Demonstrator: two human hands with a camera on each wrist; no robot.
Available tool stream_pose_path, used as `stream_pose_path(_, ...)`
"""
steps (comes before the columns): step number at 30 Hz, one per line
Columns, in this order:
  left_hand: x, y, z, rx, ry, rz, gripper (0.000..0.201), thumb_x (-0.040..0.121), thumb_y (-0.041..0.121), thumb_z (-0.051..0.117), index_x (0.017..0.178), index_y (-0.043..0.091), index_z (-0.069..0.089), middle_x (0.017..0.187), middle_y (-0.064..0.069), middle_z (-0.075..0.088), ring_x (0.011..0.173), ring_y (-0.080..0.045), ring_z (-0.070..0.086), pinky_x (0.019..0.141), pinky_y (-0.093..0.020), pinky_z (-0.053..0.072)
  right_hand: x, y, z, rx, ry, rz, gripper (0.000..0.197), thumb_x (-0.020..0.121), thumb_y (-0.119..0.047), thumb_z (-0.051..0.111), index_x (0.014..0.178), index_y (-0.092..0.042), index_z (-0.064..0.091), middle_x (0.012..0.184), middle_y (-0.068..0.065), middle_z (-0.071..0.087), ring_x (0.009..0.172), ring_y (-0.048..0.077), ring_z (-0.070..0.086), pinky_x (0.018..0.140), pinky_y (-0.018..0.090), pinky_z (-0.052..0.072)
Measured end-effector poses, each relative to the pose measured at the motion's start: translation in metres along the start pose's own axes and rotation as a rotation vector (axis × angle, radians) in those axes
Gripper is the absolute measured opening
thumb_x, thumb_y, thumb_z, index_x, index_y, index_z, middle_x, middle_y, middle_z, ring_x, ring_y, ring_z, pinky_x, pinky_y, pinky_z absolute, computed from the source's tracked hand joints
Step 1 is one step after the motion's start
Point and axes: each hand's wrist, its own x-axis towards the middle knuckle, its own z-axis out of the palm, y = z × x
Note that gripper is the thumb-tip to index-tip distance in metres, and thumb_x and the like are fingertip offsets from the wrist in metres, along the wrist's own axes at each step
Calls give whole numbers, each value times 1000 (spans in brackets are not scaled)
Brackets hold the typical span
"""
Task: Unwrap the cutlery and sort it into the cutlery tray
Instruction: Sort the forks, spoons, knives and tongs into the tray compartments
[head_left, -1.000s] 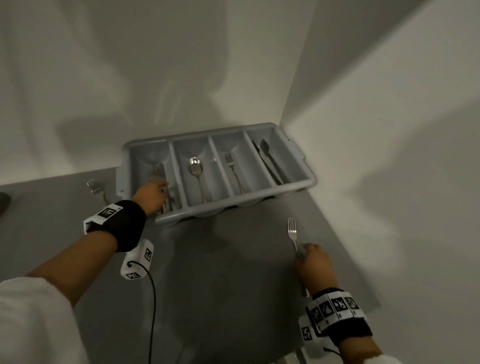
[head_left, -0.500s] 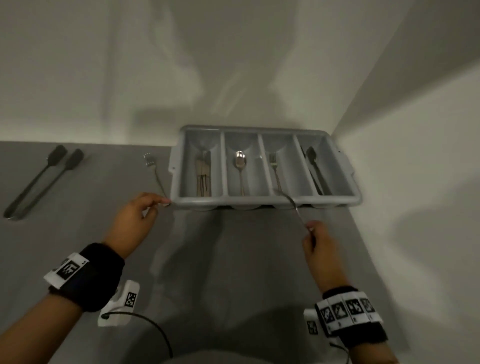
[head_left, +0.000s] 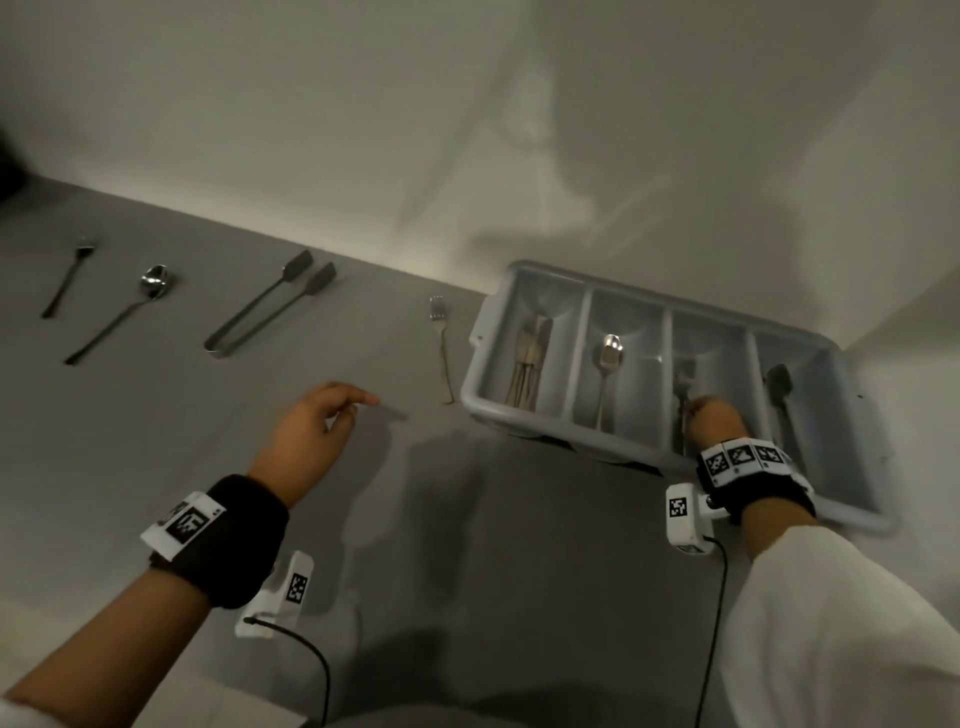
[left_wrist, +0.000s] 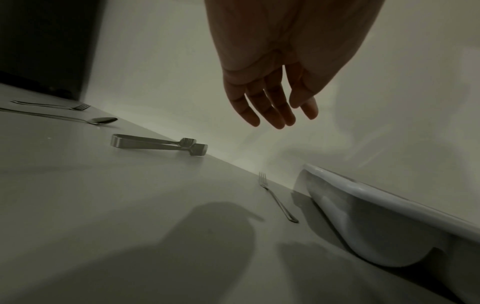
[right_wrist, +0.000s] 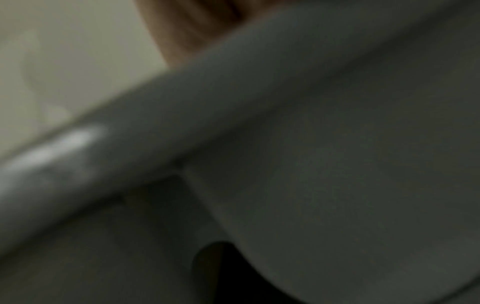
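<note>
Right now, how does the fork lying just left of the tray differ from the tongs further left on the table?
The fork is one thin stem with tines; the tongs are two arms joined at a loop. The fork lies close beside the cutlery tray, roughly along its side, while the tongs lie further left, slanted. The fork looks shorter than the tongs. Both are metal, lie flat on the table, and are untouched.

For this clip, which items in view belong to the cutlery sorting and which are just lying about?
Belongs to the job:
- cutlery tray
- fork beside the tray
- spoon on the table
- far small fork
- right hand in the third compartment
- left hand, empty

Lying about:
- tongs, probably
- wrist camera cables
</note>
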Motion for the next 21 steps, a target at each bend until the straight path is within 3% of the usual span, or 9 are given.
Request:
stream_pose_path(4,-1,-11,-14,14,-3,-52,55,86,-2,47,76,52,55,90,4,59,87,-17,56,74,0,35,1,-2,10,-46,-24,-19,25,83,1,55,106,6,64,114,26,63,106,40,58,93,43,46)
stream_pose_path(8,2,-31,-31,-53,-29,-146,54,87,-1,45,75,50,58,96,-3,62,91,-19,58,82,-24,40,-21,-19,2,176,220,-43,26,85,0,49,106,1,63,108,28,65,100,43,60,90,44,47)
stream_pose_path(10,7,-48,-45,-55,-12,-188,49,86,-2,46,79,45,57,97,-2,63,92,-18,58,85,-27,40,-40,-37,-3,234,403,-118,26,84,-3,48,105,-4,64,106,31,64,97,45,60,89,47,48)
stream_pose_path(12,14,-72,-66,-30,33,-224,38,86,-3,46,86,29,65,103,-6,66,96,-21,59,87,-27,40,-63,-61,-3,254,540,-214,26,83,-4,47,102,-4,65,105,30,64,96,45,59,88,48,48)
stream_pose_path(14,25,-108,-98,21,120,-275,30,86,-2,46,96,15,69,111,-11,66,103,-27,60,87,-27,39,-90,-93,5,297,578,-270,29,81,-11,44,101,-4,65,106,26,63,97,43,58,90,49,47)
stream_pose_path(17,42,-177,-155,187,214,-357,28,84,1,49,106,8,65,122,-19,58,108,-37,56,93,-36,42,-125,-153,32,317,589,-327,39,77,-24,38,98,-7,66,102,22,65,94,41,58,89,50,47)
stream_pose_path(21,60,-267,-218,410,151,-574,55,79,21,64,130,8,46,142,-24,36,128,-45,35,111,-53,28,-152,-238,83,323,565,-344,31,77,-19,44,92,-6,68,95,22,67,89,41,61,83,48,49)
